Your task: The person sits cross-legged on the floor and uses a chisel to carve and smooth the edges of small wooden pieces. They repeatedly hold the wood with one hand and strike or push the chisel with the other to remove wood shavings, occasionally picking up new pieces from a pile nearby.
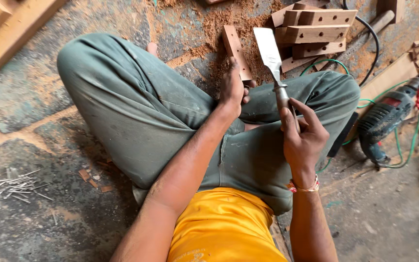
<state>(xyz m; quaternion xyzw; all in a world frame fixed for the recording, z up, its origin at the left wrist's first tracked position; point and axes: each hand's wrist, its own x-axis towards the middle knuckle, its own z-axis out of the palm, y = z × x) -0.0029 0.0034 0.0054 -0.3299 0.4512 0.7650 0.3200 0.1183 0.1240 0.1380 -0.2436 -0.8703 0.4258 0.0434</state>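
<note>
So my right hand (pixel 302 138) was clamped round the wide chisel (pixel 271 56) handle, left hand (pixel 232 87) gripping the drilled wood block (pixel 235 48) on the floor between my knees — best kept pinned firm, fingers behind the blade.

Soft, even daylight, faint shadows only, sharp focus throughout, with slight wide-angle stretching at the edges.
</note>
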